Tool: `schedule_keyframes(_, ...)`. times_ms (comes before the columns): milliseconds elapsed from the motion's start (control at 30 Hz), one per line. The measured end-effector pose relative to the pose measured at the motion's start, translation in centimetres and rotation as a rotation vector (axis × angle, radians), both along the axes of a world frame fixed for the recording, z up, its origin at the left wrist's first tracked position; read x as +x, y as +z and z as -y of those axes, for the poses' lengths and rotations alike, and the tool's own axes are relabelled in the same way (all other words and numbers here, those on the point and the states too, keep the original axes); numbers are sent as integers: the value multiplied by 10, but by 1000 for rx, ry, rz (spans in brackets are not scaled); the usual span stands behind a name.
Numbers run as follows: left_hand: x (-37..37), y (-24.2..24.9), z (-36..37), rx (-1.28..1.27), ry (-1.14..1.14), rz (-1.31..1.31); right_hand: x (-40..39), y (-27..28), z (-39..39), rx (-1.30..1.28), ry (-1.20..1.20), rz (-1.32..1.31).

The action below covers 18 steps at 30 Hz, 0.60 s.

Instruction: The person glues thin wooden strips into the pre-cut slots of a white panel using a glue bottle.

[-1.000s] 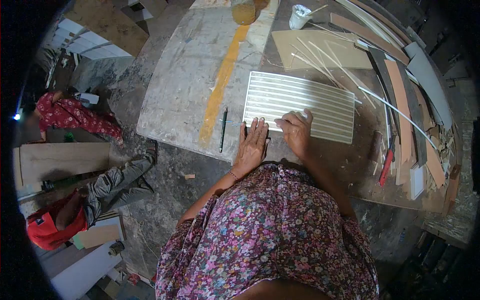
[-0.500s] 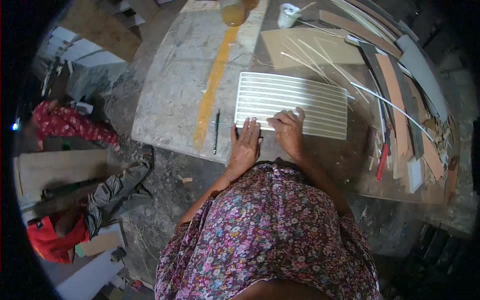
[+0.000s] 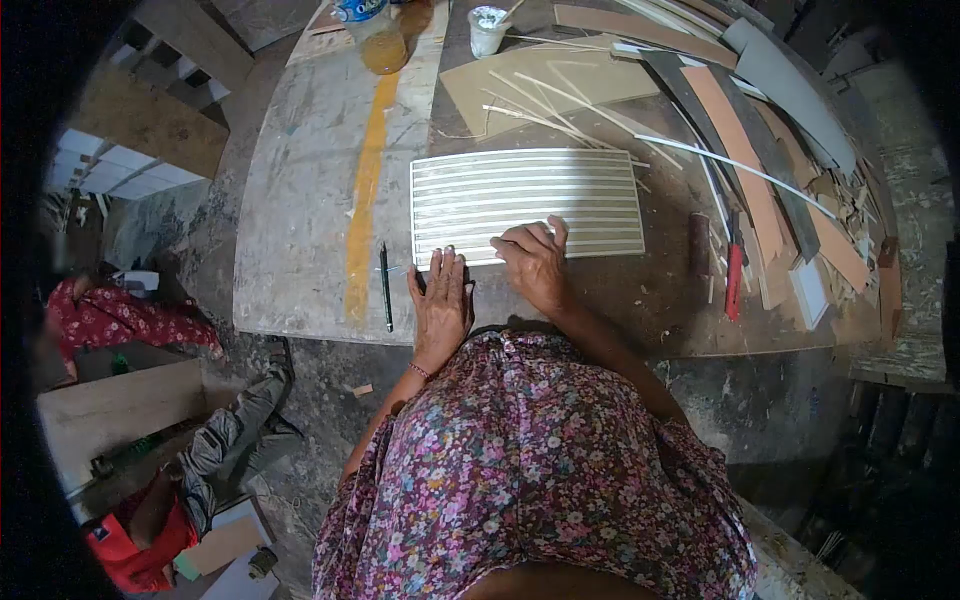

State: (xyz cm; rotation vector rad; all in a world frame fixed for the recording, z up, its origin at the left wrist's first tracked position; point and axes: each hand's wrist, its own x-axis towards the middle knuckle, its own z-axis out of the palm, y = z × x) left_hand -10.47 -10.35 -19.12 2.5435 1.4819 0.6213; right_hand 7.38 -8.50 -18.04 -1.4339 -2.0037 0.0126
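Note:
A rectangular pale panel with white strips running along its length lies flat on the worktable. My left hand rests at its near left corner, fingers stretched out and slightly apart, the tips on the near edge. My right hand is over the near edge, right of the left hand. Its thumb and forefinger are closed together at the panel, with another finger raised; what they hold, if anything, is too small to make out. A dark pen-like tool lies left of my left hand.
Thin strips lie on a brown board beyond the panel. A white cup and a bottle of amber liquid stand farther back. Offcuts and a red-handled tool lie right. Two people sit low at left.
My view has turned, so the table and panel appear farther left. Both hands stay at the panel's near edge, the right one slightly farther right along it.

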Motion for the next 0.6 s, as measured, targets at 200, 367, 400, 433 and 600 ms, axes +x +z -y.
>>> schedule_keyframes(200, 1, 2, 0, -16, 5, -31, 6, -2, 0, -14, -70, 33)
schedule_keyframes(367, 2, 2, 2, -19, 39, -35, 6, -6, -1, 9, -62, 8)
schedule_keyframes(400, 2, 3, 2, -16, 39, -39, 6, -4, 0, 19, -62, 16)
schedule_keyframes(433, 2, 4, 2, -12, 39, -43, 7, -4, 0, 16, -61, 16)
schedule_keyframes(600, 2, 3, 3, 20, 41, -51, 23, -9, 4, -11, -120, -10)
